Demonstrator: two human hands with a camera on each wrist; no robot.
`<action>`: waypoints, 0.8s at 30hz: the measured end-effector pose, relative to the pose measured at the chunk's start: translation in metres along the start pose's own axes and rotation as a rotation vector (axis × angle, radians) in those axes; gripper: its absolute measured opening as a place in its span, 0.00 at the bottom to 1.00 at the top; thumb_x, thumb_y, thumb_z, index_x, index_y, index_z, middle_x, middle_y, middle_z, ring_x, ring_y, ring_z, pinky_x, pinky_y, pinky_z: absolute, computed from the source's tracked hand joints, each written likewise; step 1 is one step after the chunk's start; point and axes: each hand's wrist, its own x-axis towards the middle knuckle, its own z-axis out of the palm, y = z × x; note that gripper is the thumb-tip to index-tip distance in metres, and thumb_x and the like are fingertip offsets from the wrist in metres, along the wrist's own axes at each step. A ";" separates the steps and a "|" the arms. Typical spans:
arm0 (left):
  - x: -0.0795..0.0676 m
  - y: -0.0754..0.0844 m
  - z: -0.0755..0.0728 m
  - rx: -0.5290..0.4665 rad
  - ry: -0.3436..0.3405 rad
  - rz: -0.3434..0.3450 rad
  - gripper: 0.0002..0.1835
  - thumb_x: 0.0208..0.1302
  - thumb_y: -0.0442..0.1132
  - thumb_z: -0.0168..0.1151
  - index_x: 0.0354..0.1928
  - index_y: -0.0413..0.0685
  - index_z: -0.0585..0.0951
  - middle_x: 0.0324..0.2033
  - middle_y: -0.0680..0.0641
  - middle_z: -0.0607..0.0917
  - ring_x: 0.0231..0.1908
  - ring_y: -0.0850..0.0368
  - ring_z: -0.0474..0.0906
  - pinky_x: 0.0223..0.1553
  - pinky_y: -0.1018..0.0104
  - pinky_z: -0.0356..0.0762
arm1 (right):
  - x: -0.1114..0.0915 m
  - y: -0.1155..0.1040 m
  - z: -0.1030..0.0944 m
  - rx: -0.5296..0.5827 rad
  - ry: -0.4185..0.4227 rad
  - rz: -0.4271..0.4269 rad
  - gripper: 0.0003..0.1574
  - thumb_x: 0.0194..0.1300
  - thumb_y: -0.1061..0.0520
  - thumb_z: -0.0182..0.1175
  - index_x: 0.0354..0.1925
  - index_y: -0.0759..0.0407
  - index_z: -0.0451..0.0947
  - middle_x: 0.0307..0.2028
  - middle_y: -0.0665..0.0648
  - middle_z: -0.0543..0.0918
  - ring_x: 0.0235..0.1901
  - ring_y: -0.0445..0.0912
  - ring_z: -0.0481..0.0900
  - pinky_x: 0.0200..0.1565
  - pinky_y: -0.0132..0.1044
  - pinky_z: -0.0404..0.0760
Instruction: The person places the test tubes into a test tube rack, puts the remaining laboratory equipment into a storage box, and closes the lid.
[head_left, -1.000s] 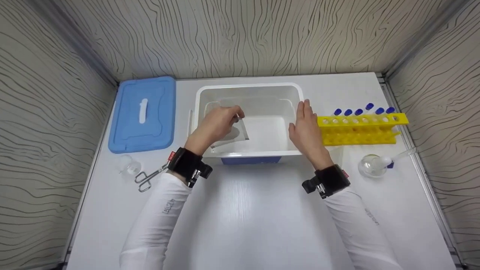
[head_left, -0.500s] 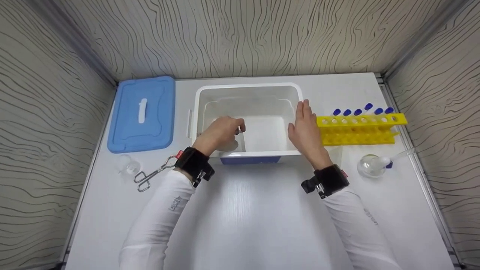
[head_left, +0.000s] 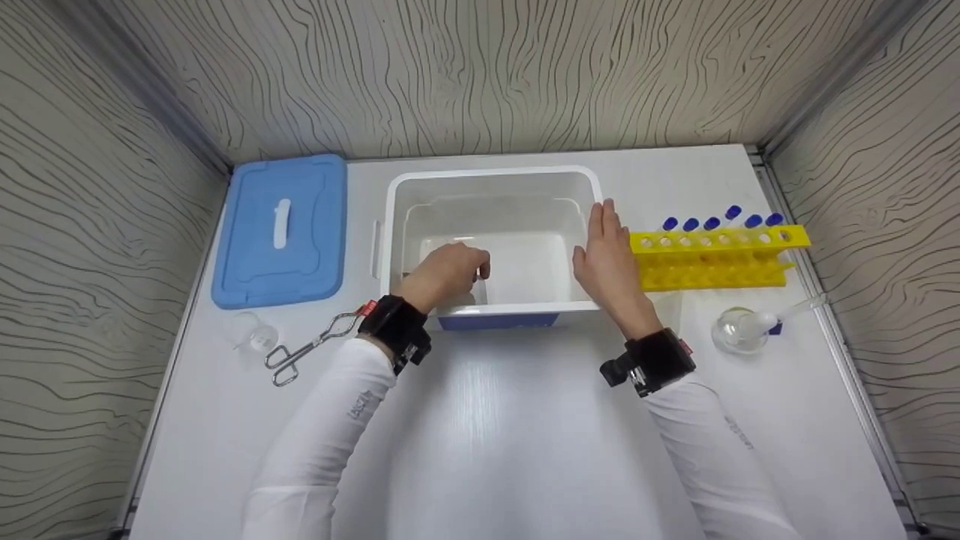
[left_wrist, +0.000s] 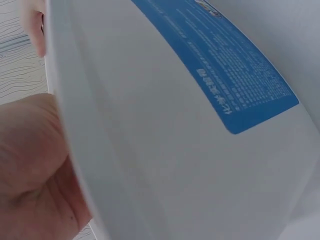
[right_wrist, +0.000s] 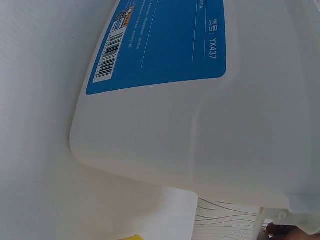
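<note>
In the head view, my left hand reaches over the front left rim into a white plastic box. Its fingers pinch a square wire gauze with a grey round centre, held low near the box floor. Most of the gauze is hidden behind the hand and the front wall. My right hand rests against the box's right rim, fingers straight. In the left wrist view, the box's outer wall and its blue label cover the fingertips of the left hand.
Left of the box lie a blue lid, crucible tongs and small clear glassware. To the right stands a yellow test tube rack with blue-capped tubes behind it. Nearer is a round flask with a funnel.
My left hand has lowered the wire gauze from rim height down into the box, moving slightly nearer to me. The right hand has kept its place on the right rim.
</note>
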 end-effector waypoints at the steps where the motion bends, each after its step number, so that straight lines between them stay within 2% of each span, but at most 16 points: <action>1: 0.000 0.000 0.000 0.005 -0.001 -0.001 0.21 0.55 0.25 0.64 0.51 0.45 0.81 0.44 0.45 0.88 0.47 0.47 0.83 0.55 0.56 0.79 | 0.000 0.000 0.000 0.000 -0.003 0.000 0.46 0.71 0.57 0.54 0.76 0.72 0.44 0.77 0.73 0.45 0.75 0.67 0.53 0.75 0.61 0.53; 6: 0.001 -0.001 0.003 0.019 0.010 -0.007 0.21 0.55 0.25 0.63 0.52 0.46 0.80 0.44 0.44 0.88 0.47 0.46 0.83 0.54 0.55 0.80 | 0.000 0.000 0.000 0.001 -0.015 0.002 0.46 0.71 0.57 0.53 0.76 0.72 0.43 0.77 0.73 0.44 0.75 0.67 0.52 0.75 0.61 0.52; 12: 0.001 -0.002 0.006 -0.011 0.045 -0.021 0.23 0.55 0.30 0.65 0.55 0.47 0.80 0.46 0.42 0.88 0.50 0.44 0.83 0.56 0.54 0.79 | 0.000 0.001 0.000 0.013 -0.020 0.013 0.47 0.71 0.57 0.54 0.76 0.71 0.42 0.78 0.72 0.43 0.76 0.66 0.51 0.76 0.60 0.50; 16: 0.000 -0.005 0.006 -0.035 0.056 -0.033 0.23 0.56 0.33 0.67 0.56 0.48 0.79 0.46 0.43 0.88 0.50 0.46 0.83 0.56 0.54 0.79 | 0.000 0.000 0.000 0.005 0.004 -0.004 0.47 0.70 0.57 0.54 0.76 0.73 0.44 0.77 0.74 0.45 0.74 0.68 0.54 0.75 0.61 0.53; 19: 0.000 -0.007 0.004 -0.033 0.090 -0.033 0.20 0.61 0.31 0.61 0.56 0.48 0.80 0.46 0.44 0.88 0.50 0.46 0.83 0.55 0.54 0.80 | 0.000 0.000 0.001 -0.002 0.020 -0.018 0.46 0.70 0.58 0.54 0.75 0.75 0.45 0.76 0.75 0.47 0.73 0.69 0.56 0.74 0.61 0.55; 24: -0.005 -0.013 -0.003 -0.075 0.198 -0.014 0.15 0.71 0.33 0.50 0.53 0.46 0.82 0.49 0.44 0.88 0.53 0.46 0.84 0.56 0.53 0.80 | 0.000 0.001 0.001 -0.003 0.017 -0.010 0.46 0.70 0.57 0.54 0.75 0.73 0.45 0.77 0.74 0.46 0.74 0.68 0.55 0.75 0.60 0.53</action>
